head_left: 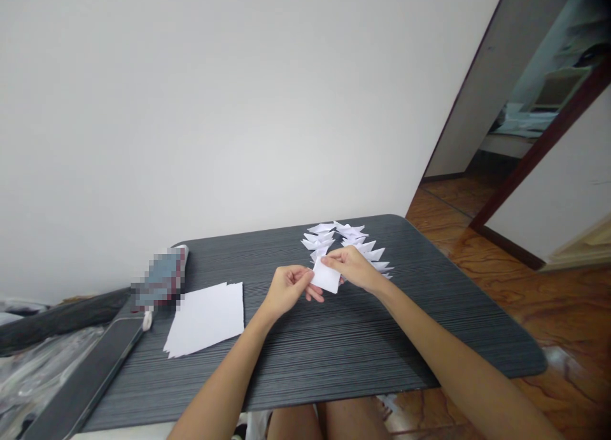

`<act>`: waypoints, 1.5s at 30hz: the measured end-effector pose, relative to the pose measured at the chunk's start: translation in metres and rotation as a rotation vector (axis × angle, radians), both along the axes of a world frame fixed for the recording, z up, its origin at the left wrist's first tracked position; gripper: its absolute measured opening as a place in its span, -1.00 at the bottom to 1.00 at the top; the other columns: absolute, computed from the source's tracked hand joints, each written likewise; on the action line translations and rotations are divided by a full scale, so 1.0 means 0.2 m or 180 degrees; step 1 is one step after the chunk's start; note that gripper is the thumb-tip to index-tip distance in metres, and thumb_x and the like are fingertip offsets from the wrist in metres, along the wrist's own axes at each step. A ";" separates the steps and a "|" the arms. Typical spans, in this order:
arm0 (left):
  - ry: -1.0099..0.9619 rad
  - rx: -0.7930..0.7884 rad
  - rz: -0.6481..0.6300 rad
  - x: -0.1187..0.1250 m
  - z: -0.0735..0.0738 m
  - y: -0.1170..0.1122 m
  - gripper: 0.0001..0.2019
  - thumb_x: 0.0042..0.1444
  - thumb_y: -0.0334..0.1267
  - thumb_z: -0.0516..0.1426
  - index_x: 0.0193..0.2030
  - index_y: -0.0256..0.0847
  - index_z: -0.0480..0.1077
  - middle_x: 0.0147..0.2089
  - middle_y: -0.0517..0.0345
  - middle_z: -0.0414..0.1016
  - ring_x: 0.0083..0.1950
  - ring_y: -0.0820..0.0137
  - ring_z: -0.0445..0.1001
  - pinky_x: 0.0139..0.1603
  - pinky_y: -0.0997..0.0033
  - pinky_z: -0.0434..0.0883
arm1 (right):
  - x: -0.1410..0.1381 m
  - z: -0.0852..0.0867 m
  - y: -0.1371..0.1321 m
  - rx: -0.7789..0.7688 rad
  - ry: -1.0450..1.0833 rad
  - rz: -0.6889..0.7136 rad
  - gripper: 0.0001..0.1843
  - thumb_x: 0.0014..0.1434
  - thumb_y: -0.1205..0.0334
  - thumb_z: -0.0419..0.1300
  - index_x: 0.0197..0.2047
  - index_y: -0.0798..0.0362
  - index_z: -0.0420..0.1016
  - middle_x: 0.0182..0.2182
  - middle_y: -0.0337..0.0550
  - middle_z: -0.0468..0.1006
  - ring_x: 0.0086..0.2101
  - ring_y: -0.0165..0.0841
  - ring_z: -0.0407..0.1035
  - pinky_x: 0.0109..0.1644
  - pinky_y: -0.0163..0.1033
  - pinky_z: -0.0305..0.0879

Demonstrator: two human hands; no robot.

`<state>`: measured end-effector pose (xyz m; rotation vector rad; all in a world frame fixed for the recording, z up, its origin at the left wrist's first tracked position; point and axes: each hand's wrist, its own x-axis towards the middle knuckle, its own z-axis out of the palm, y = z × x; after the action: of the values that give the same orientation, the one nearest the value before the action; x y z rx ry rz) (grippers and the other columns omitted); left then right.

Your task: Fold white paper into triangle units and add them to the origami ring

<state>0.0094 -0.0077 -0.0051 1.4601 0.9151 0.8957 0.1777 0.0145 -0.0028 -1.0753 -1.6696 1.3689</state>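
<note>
A small folded piece of white paper (pixel 326 279) is held up over the table between both hands. My left hand (pixel 293 284) pinches its left edge between thumb and fingers. On the upper right side, my right hand (pixel 349 267) grips the same paper, its thumb lying across the front. Just behind the hands stand several folded paper boats (pixel 318 239) in two rows, some partly hidden by the right hand and the paper. To the left of my left forearm lies a stack of white paper sheets (pixel 207 319), slightly fanned out.
The dark, wood-grained table (pixel 305 357) has its far edge near a white wall (pixel 238 109). A blurred-out package (pixel 162 277) sits at the table's left end. Plastic-wrapped items (pixel 52 363) lie beyond that side. At right are a wooden floor (pixel 477 262) and a doorway.
</note>
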 end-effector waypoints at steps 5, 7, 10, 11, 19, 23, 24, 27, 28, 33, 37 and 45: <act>0.0379 0.0304 -0.0104 -0.02 0.00 0.01 -0.73 0.01 -0.17 0.07 -0.56 -0.34 0.27 -0.65 0.12 0.43 -0.63 0.49 0.39 -0.63 0.59 0.22 | -0.03 -0.01 -0.03 0.0368 -0.0330 0.0247 -0.68 0.06 0.14 0.04 -0.58 0.19 0.36 -0.70 -0.26 0.31 -0.66 -0.51 0.18 -0.65 -0.42 0.04; 0.0480 0.0470 -0.0024 -0.02 -0.01 0.01 -0.71 0.03 -0.14 0.05 -0.57 -0.33 0.27 -0.70 0.21 0.36 -0.68 0.54 0.31 -0.67 0.60 0.17 | -0.05 -0.02 -0.05 0.0496 -0.0457 0.0287 -0.71 0.06 0.19 0.03 -0.58 0.18 0.35 -0.68 -0.25 0.33 -0.64 -0.50 0.20 -0.63 -0.42 0.05; 0.0653 0.0634 0.0034 -0.03 -0.02 0.00 -0.66 0.06 -0.11 0.02 -0.60 -0.32 0.27 -0.74 0.27 0.26 -0.72 0.57 0.26 -0.71 0.61 0.11 | -0.06 -0.02 -0.07 0.0624 -0.0559 0.0374 -0.72 0.09 0.22 0.00 -0.56 0.17 0.36 -0.66 -0.24 0.34 -0.62 -0.50 0.22 -0.61 -0.41 0.07; 0.0684 0.0665 0.0044 -0.03 -0.02 0.00 -0.65 0.07 -0.10 0.01 -0.59 -0.32 0.28 -0.74 0.27 0.26 -0.72 0.57 0.26 -0.71 0.61 0.11 | -0.06 -0.01 -0.08 0.0626 -0.0568 0.0434 -0.73 0.10 0.23 -0.01 -0.54 0.17 0.36 -0.65 -0.25 0.34 -0.63 -0.50 0.22 -0.60 -0.41 0.08; 0.0599 0.0736 0.0649 -0.02 -0.02 -0.01 -0.62 0.08 -0.06 -0.02 -0.63 -0.28 0.21 -0.82 0.32 0.18 -0.82 0.56 0.22 -0.80 0.61 0.02 | 0.00 0.05 -0.05 0.0131 -0.0375 0.0367 -0.69 0.08 0.10 0.04 -0.56 0.15 0.27 -0.78 -0.28 0.35 -0.75 -0.47 0.29 -0.69 -0.44 0.00; 0.0442 0.0748 0.0992 -0.03 -0.02 0.00 -0.63 0.07 -0.06 -0.01 -0.63 -0.27 0.20 -0.84 0.34 0.18 -0.82 0.56 0.22 -0.80 0.61 0.01 | 0.04 0.03 0.01 0.0195 0.0011 -0.0268 -0.63 0.03 -0.02 0.06 -0.52 0.16 0.30 -0.67 -0.17 0.46 -0.68 -0.44 0.36 -0.67 -0.42 0.07; 0.0406 0.0765 0.1023 -0.04 -0.02 0.00 -0.63 0.07 -0.07 -0.01 -0.63 -0.27 0.20 -0.83 0.34 0.19 -0.82 0.56 0.22 -0.79 0.61 0.02 | 0.04 0.03 0.01 0.0295 0.0154 -0.0346 -0.63 0.01 -0.03 0.09 -0.45 0.17 0.34 -0.59 -0.13 0.50 -0.61 -0.43 0.40 -0.61 -0.41 0.15; 0.0309 0.0752 0.0903 -0.03 -0.02 0.00 -0.65 0.07 -0.07 -0.01 -0.59 -0.28 0.25 -0.82 0.33 0.23 -0.81 0.55 0.24 -0.77 0.61 0.06 | 0.00 0.02 -0.01 0.0279 0.0118 0.0006 -0.62 -0.01 -0.02 0.12 -0.34 0.18 0.39 -0.49 -0.12 0.52 -0.55 -0.42 0.40 -0.53 -0.37 0.23; 0.0269 0.0717 0.0832 -0.03 -0.02 0.00 -0.66 0.07 -0.07 0.00 -0.57 -0.28 0.26 -0.81 0.32 0.25 -0.81 0.55 0.24 -0.78 0.61 0.07 | -0.02 0.01 -0.02 0.0208 0.0088 0.0140 -0.63 -0.03 -0.02 0.13 -0.39 0.18 0.39 -0.53 -0.15 0.51 -0.55 -0.42 0.40 -0.54 -0.37 0.23; -0.0003 0.0445 0.0387 -0.02 -0.02 0.01 -0.72 0.04 -0.10 0.05 -0.38 -0.34 0.33 -0.73 0.28 0.32 -0.75 0.54 0.30 -0.73 0.61 0.15 | -0.08 -0.01 -0.06 0.0091 0.0123 -0.0096 -0.64 0.01 0.00 0.09 -0.45 0.19 0.38 -0.70 -0.23 0.42 -0.71 -0.46 0.30 -0.68 -0.41 0.05; -0.0312 0.0126 -0.0001 -0.01 -0.01 0.02 -0.63 -0.03 -0.15 0.13 -0.13 -0.37 0.25 -0.61 0.24 0.38 -0.68 0.50 0.37 -0.67 0.56 0.25 | -0.07 -0.01 -0.05 0.0229 0.0137 -0.0443 -0.65 0.00 0.02 0.10 -0.59 0.15 0.29 -0.78 -0.24 0.37 -0.75 -0.47 0.26 -0.70 -0.40 0.03; -0.0297 0.0384 0.0005 -0.05 -0.01 0.05 -0.52 0.01 -0.20 0.11 0.06 -0.34 0.13 -0.57 0.29 0.30 -0.63 0.56 0.32 -0.62 0.58 0.27 | -0.03 -0.03 0.02 0.0165 0.0433 -0.0919 -0.66 -0.01 0.01 0.10 -0.56 0.14 0.29 -0.77 -0.26 0.38 -0.78 -0.49 0.23 -0.73 -0.41 0.00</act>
<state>-0.0012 0.0017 -0.0067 1.5069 0.8050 1.0265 0.1722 0.0179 -0.0096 -1.1181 -1.3839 1.1783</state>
